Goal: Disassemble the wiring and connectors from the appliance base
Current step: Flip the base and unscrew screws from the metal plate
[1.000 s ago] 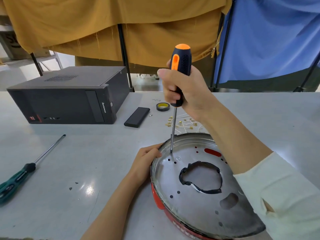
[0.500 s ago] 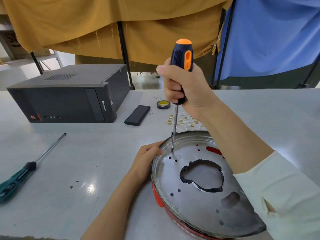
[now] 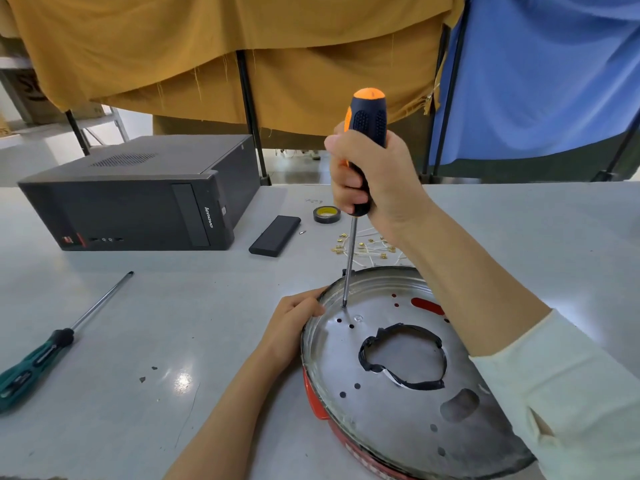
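The round appliance base [image 3: 391, 407] lies upside down on the table, a metal plate with a red rim, several holes and a central opening edged in black tape. My right hand [image 3: 377, 181] grips the orange-and-black screwdriver [image 3: 365, 133] upright; its tip stands on the plate near the far-left rim. My left hand [image 3: 294, 322] holds the base's left rim, fingers curled over the edge. Loose white wires with brass connectors [image 3: 363, 247] lie on the table just beyond the base.
A black computer case [image 3: 138, 195] stands at the back left. A black flat box [image 3: 275, 235] and a roll of black tape [image 3: 326, 214] lie beside it. A green-handled screwdriver [image 3: 48, 351] lies at the left. Yellow and blue cloths hang behind the table.
The orange handle has rotated in my right hand, its orange stripe swinging round. The tip stays at the same spot on the plate. My left hand has not moved.
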Demonstrator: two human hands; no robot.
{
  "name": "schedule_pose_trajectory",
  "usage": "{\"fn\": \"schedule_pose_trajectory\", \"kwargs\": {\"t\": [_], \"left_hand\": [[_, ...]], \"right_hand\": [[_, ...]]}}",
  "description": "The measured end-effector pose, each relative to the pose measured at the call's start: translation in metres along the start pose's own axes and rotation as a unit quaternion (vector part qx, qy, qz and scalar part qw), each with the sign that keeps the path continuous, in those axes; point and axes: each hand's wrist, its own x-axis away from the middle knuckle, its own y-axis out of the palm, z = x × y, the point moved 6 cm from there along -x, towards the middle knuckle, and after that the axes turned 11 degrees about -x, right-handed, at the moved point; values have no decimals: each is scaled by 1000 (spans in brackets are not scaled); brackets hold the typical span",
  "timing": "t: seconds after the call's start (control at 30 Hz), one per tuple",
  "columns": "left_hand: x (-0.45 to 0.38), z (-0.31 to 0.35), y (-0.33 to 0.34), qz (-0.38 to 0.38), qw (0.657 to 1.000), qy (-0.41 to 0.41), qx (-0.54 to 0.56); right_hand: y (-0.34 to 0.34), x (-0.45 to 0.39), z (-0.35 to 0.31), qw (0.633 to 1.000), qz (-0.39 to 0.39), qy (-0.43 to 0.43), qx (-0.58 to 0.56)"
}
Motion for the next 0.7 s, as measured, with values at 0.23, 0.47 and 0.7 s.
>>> {"fn": "schedule_pose_trajectory", "kwargs": {"t": [0.23, 0.47, 0.7], "left_hand": [[-1, -1, -1, 7, 1000, -5, -2], [0, -2, -3, 30, 999, -5, -14], [-1, -1, -2, 16, 999, -2, -30]], "right_hand": [[-14, 10, -4, 980, 101, -111, 131], [1, 8, 2, 996, -72, -56, -25], [-8, 7, 0, 994, -3, -104, 46]]}}
